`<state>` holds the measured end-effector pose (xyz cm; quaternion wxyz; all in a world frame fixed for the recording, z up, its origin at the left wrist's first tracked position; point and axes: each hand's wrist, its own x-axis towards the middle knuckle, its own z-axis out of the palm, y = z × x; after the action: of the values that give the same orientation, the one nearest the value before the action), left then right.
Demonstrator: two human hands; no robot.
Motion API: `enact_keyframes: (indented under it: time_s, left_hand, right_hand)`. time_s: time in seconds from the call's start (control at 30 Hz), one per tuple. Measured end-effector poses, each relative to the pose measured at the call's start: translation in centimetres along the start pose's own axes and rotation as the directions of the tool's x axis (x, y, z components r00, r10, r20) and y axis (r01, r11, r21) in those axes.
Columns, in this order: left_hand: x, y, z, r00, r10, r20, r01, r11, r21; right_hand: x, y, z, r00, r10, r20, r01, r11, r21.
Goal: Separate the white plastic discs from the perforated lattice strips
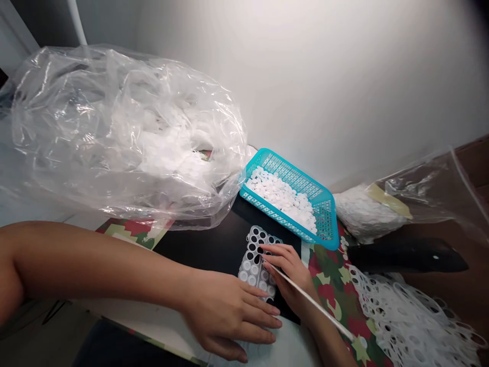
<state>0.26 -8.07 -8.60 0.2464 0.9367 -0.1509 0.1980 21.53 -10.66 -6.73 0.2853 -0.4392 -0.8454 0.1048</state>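
A translucent plastic tray [252, 267] with rows of round holes lies on a dark mat [198, 248]. Its upper holes show black, while several lower ones are covered by pale round discs. My left hand [237, 313] is stretched out flat over the near end of the tray, fingers slightly apart, hiding that part. Between the fingers of my right hand [288, 267] is a thin white stick [319, 306], one end at the tray's middle and the other slanting down to the right. The exact kind of stick cannot be made out.
Beyond the tray stands a turquoise basket [328, 239] of small white pieces [282, 196]. A large clear plastic bag [126, 137] bulges at left. On the right are a filled bag [367, 211], a black handle-like object [408, 256] and a heap of white ringed strips [412, 321].
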Motion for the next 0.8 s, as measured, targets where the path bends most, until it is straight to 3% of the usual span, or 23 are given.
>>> enact_keyframes:
  time_s: [0.2, 0.3, 0.47, 0.63, 0.8]
  left_hand:
    - [0.1, 0.1, -0.2, 0.999, -0.019, 0.035, 0.019, 1.000, -0.011]
    - [0.0, 0.2, -0.4, 0.995, -0.078, 0.069, 0.081, 0.996, -0.038]
    - [-0.1, 0.3, -0.6, 0.984, -0.174, 0.026, 0.175, 0.985, -0.009]
    - [-0.2, 0.1, -0.3, 0.986, -0.166, 0.006, 0.166, 0.986, -0.002]
    - [-0.2, 0.0, -0.1, 0.988, -0.152, -0.016, 0.152, 0.988, 0.015]
  right_hand:
    - [0.3, 0.4, 0.3, 0.983, 0.098, -0.154, -0.117, 0.986, -0.117]
    - [0.6, 0.3, 0.2, 0.972, 0.146, -0.184, -0.166, 0.981, -0.097]
    - [0.6, -0.4, -0.7, 0.973, 0.130, -0.189, -0.133, 0.991, -0.003]
    - [0.6, -0.9, -0.4, 0.995, 0.067, -0.069, -0.055, 0.985, 0.165]
    - [1.0, -0.9, 0.6, 1.000, 0.027, -0.009, -0.025, 0.987, 0.161]
